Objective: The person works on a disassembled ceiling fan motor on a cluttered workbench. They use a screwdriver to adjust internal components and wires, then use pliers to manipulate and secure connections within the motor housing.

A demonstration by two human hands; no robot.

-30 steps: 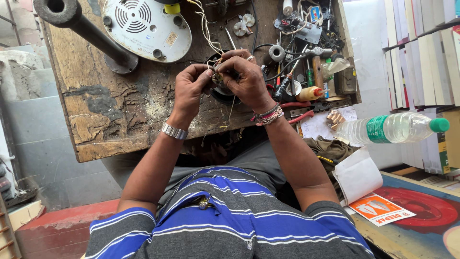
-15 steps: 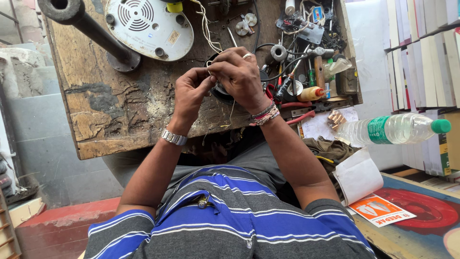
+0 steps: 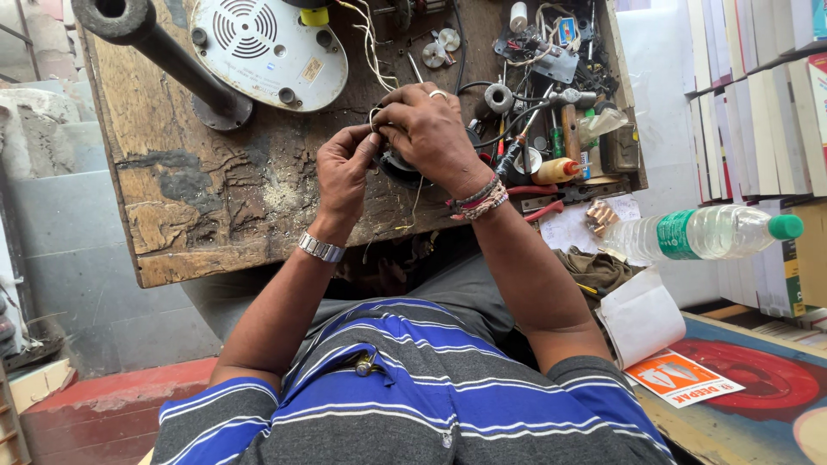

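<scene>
My left hand [image 3: 345,168] and my right hand [image 3: 428,131] meet over a worn wooden workbench [image 3: 215,198]. Together they pinch thin pale wires [image 3: 376,116] that rise from a small dark round part [image 3: 398,165] lying under my right palm. My left wrist carries a metal watch band, my right wrist several thread bracelets, and a ring sits on one right finger. Most of the dark part is hidden by my hands.
A white round appliance base [image 3: 267,52] with vent slots lies at the bench's far side beside a black pipe stand [image 3: 151,43]. Small tools, a yellow-capped bottle [image 3: 556,170] and loose parts crowd the right of the bench. A plastic water bottle [image 3: 706,232] lies right, near stacked books [image 3: 758,95].
Both hands have shifted slightly while working the wires; the fingers have regripped and the hands stay over the same dark part.
</scene>
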